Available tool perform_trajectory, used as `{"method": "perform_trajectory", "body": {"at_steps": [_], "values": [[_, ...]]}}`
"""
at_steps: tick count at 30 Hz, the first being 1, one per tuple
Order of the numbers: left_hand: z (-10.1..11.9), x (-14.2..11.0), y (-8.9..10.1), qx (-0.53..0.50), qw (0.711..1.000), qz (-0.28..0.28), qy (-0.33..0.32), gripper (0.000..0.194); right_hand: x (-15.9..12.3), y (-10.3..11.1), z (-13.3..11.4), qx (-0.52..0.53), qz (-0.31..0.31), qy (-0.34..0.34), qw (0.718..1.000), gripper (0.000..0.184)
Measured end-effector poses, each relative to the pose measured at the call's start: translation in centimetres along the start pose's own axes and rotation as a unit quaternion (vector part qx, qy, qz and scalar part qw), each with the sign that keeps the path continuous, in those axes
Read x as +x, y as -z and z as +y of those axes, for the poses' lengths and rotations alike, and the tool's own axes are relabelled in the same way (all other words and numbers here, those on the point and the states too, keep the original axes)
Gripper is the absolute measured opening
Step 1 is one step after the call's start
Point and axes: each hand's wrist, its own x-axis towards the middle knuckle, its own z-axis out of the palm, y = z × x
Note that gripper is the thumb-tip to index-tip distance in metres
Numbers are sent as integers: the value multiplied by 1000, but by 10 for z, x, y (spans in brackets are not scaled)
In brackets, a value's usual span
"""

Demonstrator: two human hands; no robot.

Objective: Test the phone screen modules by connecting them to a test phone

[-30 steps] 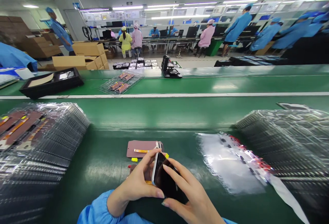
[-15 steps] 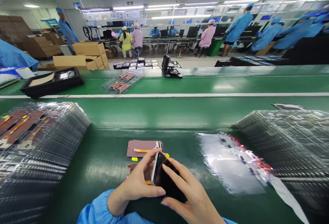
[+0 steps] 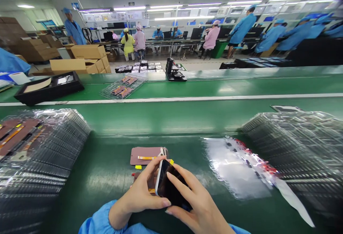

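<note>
The left hand (image 3: pixel 139 193) curls partway open around a black-faced phone (image 3: pixel 171 193), gripping its silver edge. The right hand (image 3: pixel 197 200), fingers spread and half bent, also holds it, fingertips on the dark face. The phone tilts above the green tabletop (image 3: pixel 107 176). Just beyond lies a brown panel (image 3: pixel 147 152). Tabletop stretches left to a clear tray stack (image 3: pixel 61 133), right to film sheets (image 3: pixel 233 169); a white strip (image 3: pixel 187 98) crosses farther off.

From phone (image 3: pixel 171 195) | beyond-right: open mat (image 3: pixel 191 150) | right: film sheets (image 3: pixel 233 169), tray stack (image 3: pixel 300 144) blocking | beyond-left: flat panel (image 3: pixel 146 152) | left: left hand (image 3: pixel 140 193)
</note>
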Motion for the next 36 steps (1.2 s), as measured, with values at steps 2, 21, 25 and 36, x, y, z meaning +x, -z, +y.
{"method": "perform_trajectory", "body": {"at_steps": [2, 21, 25, 36], "values": [[0, -1, 1, 3, 1000, -4, -2, 89, 1, 0, 0, 5, -2, 0, 1000, 59], [6, -1, 1, 1, 1000, -10, 22, 90, 7, 5, -5, 34, -13, -11, 999, 61], [3, -2, 2, -32, 999, -10, 20, 92, 7, 7, -5, 18, -7, -8, 1000, 71], [2, 15, 3, -166, 973, 115, 112, 61, 2, -8, 0, 95, 16, -138, 986, 85]]}}
